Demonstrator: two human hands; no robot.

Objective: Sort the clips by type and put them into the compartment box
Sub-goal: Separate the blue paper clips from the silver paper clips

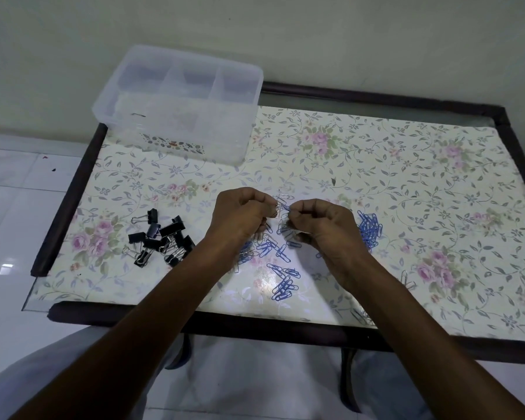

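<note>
Binder clips were piled left, compartment box rear-left, seemingly near empty. Left hand and right hand each pinched tangled paper clips. Blue clips piled right. Boxing not started.

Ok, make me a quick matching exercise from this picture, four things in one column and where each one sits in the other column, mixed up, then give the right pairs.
Things:
1. black binder clips
2. compartment box
3. dense pile of blue paper clips
4. silver paper clip

Places:
A. far left corner of the table
B. pinched between the hands, left and right
C. on the table left of the left hand
D. on the table just right of the right hand

Pairs: 1-C, 2-A, 3-D, 4-B
</note>
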